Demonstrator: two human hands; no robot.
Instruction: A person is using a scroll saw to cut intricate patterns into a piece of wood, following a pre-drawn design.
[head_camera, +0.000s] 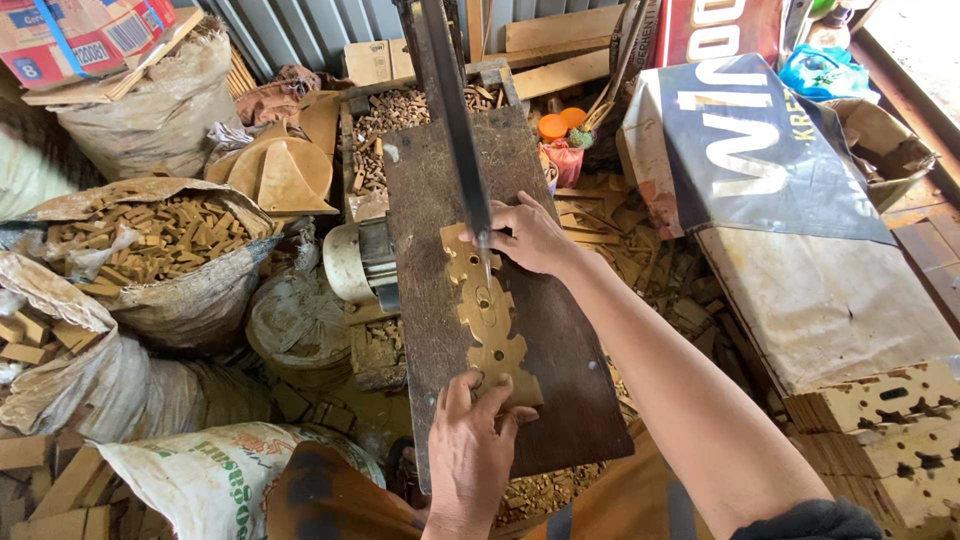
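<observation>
Our left hand lies palm down, fingers loosely spread, pressing the near end of a scroll-cut wooden panel. Our right hand curls over the panel's far end, fingertips pinning it just beside the saw blade. The panel lies flat along the dark saw table. To the left, sacks of wood offcuts stand near the motor.
</observation>
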